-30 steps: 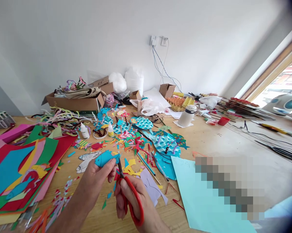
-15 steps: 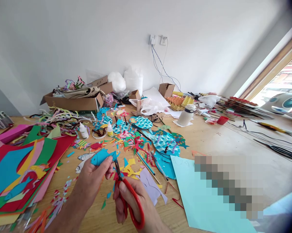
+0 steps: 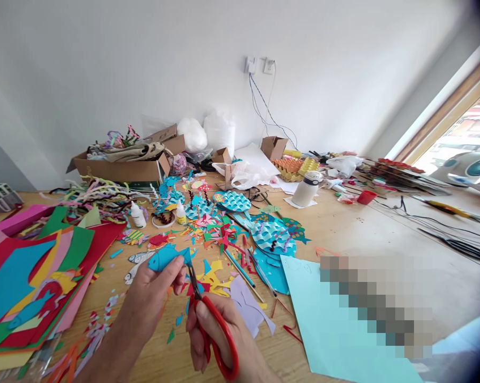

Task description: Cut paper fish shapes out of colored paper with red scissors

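Observation:
Pinched in my left hand (image 3: 160, 282) is a blue paper fish (image 3: 165, 257), its tail pointing right. My right hand (image 3: 220, 330) grips red-handled scissors (image 3: 229, 340), whose dark blades reach up to the tail of the fish. The blade tips are at the tail's edge; whether they touch the paper is too small to tell. Below the hands, small blue and green scraps (image 3: 179, 320) lie on the wooden table (image 3: 176, 356). Black-and-white drawn fish (image 3: 132, 272) lie behind my left hand.
Coloured paper sheets (image 3: 8, 276) are stacked at the left. A light blue sheet (image 3: 323, 319) lies at the right, beside a purple cut-out (image 3: 248, 306). Glue bottles (image 3: 138, 215), a cardboard box (image 3: 120, 169) and a white bottle (image 3: 306, 190) stand farther back.
The blue fish and the scissors have shifted very slightly to the left. Both hands keep nearly the same pose and hold the same things.

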Demonstrator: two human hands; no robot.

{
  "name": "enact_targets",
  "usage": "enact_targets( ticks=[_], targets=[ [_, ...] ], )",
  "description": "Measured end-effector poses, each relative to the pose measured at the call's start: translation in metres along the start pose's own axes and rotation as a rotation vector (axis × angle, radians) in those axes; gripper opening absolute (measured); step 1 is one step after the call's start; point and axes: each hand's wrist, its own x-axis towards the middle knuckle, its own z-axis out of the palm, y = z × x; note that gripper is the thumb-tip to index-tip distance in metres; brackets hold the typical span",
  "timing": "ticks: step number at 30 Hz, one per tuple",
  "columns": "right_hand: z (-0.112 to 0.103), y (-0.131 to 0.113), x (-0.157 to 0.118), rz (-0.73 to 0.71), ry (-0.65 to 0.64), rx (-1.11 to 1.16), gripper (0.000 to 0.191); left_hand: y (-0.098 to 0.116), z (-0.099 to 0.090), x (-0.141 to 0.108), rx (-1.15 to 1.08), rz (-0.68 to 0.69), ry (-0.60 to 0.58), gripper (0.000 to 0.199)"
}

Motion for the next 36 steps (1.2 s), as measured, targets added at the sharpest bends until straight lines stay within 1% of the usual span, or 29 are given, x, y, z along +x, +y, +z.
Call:
enact_targets(
  ticks=[4,9,17,25,30,36],
  targets=[
    [0.000,0.001,0.001,0.002,-0.009,0.000,0.059,0.001,0.001,-0.002,-0.026,-0.026,0.005,0.025],
    [-0.001,0.004,0.001,-0.042,0.005,0.035,0.055,-0.003,0.001,-0.004,0.031,-0.016,-0.056,0.029],
    [-0.002,0.003,-0.001,-0.070,0.028,0.019,0.055,-0.006,0.001,-0.007,0.084,0.005,-0.100,0.032],
    [-0.003,0.004,0.000,-0.077,0.049,-0.004,0.055,-0.007,0.004,-0.006,0.120,0.017,-0.115,0.033],
    [-0.005,0.005,0.000,-0.084,0.059,-0.009,0.054,-0.009,0.007,-0.008,0.108,-0.005,-0.110,0.030],
    [-0.006,0.006,-0.001,-0.091,0.060,0.022,0.053,-0.006,0.009,-0.009,0.129,-0.005,-0.128,0.030]
  ],
)
